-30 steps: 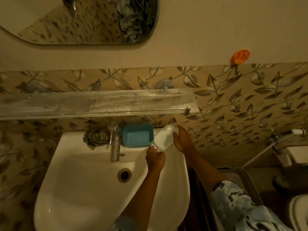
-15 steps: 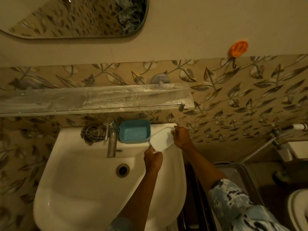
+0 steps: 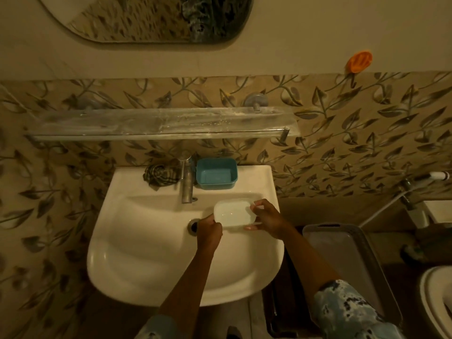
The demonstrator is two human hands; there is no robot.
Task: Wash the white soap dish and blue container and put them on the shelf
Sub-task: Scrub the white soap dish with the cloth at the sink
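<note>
The white soap dish (image 3: pixel 234 213) hangs level over the right side of the white sink basin (image 3: pixel 146 253). My left hand (image 3: pixel 208 231) grips its near left edge and my right hand (image 3: pixel 267 220) grips its right end. A blue container (image 3: pixel 216 173) stands open side up on the sink's back ledge, just right of the metal tap (image 3: pixel 186 181). Above the sink runs a long glass shelf (image 3: pixel 156 123) with a metal rail, nothing on it.
A crumpled checked cloth (image 3: pixel 160 176) lies on the ledge left of the tap. The drain (image 3: pixel 193 226) is beside my left hand. A grey plastic bin (image 3: pixel 347 263) stands right of the sink, a toilet (image 3: pixel 435 302) beyond it. A mirror (image 3: pixel 151 18) and an orange wall holder (image 3: pixel 360 61) hang above.
Both hands have brought the soap dish from the back right ledge beside the blue container down over the basin and levelled it. The blue container has stayed put.
</note>
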